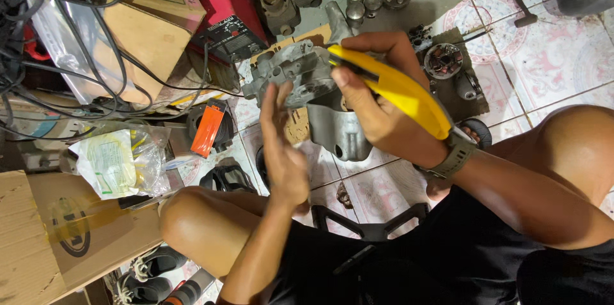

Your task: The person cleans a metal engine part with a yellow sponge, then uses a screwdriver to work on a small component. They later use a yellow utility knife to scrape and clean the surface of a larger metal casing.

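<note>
Fingers of my right hand [384, 113] wrap tight around a yellow-handled tool [390, 87], its front end pressed against the grey metal casting [320, 97] held up over the tiled floor [550, 55]. My left hand [281, 139] stands flat and open, holding nothing, its fingertips just touching the casting's near side. A cardboard box [150, 23] sits well to the left.
</note>
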